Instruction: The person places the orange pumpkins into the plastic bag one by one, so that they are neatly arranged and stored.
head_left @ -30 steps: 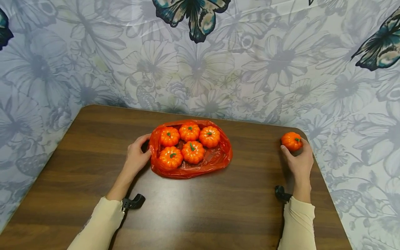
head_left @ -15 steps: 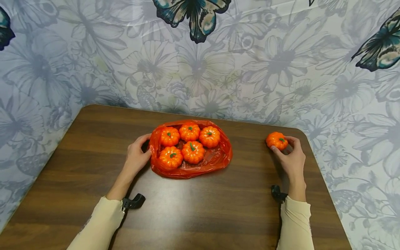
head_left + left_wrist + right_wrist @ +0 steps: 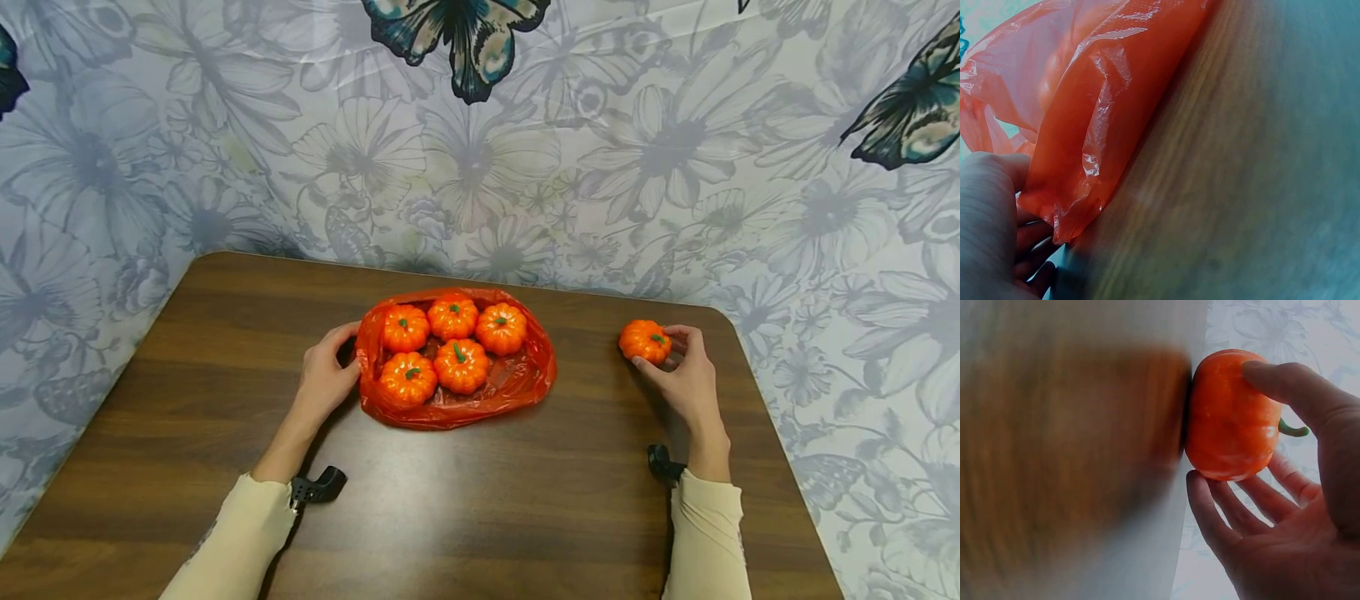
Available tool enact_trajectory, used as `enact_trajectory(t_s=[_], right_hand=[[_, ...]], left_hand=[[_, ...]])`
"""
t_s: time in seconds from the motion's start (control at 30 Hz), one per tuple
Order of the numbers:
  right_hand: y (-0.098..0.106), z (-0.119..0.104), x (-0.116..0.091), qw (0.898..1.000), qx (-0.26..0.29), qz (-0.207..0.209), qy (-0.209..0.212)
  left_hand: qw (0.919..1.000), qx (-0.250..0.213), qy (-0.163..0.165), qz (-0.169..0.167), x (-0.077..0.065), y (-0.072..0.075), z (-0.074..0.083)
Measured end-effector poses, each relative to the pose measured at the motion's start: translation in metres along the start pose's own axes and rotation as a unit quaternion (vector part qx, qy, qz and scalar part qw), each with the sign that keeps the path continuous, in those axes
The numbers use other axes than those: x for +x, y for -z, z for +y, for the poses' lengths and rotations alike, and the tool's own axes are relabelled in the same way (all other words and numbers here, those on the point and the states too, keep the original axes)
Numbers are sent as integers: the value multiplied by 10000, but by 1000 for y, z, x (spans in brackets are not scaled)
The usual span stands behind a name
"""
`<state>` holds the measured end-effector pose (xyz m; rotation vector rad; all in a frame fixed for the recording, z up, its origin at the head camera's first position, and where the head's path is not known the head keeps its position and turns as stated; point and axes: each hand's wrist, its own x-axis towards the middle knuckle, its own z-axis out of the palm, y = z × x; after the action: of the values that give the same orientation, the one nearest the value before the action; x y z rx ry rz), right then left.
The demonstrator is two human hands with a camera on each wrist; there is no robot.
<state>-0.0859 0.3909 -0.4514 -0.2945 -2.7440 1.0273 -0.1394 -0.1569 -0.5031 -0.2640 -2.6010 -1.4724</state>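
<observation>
A red plastic bag [image 3: 517, 390] lies spread open near the middle of the table, with several small orange pumpkins [image 3: 461, 367] inside it. At the bag's left edge my left hand [image 3: 327, 371] pinches the plastic between thumb and fingers; the left wrist view shows the thumb over the bag's film [image 3: 1079, 156]. To the right of the bag, a single orange pumpkin [image 3: 643, 342] with a green stem stands on the table. My right hand [image 3: 686, 375] holds it, the thumb [image 3: 1272, 380] on one side and the fingertips on the other.
The brown wooden table [image 3: 495, 508] ends at a back edge close to a flower-patterned wall covering [image 3: 637, 183] with butterflies. Dark wrist cameras sit on both wrists, the left camera [image 3: 321, 485] and the right camera [image 3: 663, 463].
My right hand has moved left along the table with its pumpkin, from near the right edge towards the bag. My left hand and the bag have stayed in place.
</observation>
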Motion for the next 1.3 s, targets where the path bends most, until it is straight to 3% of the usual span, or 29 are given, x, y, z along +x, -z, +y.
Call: enact_trajectory(t_s=[0.3,0.97,1.3], right_hand=[[1,0,1,9988,-257,-317,256],[-7,-1,3,9975,20,-619,345],[-6,-26,1,9947,364,-750,601]], left_hand=[[9999,92,38,-12,1,0,1],[9998,54,-150,72,1,0,-1],[10000,46,-70,23,1,1,0]])
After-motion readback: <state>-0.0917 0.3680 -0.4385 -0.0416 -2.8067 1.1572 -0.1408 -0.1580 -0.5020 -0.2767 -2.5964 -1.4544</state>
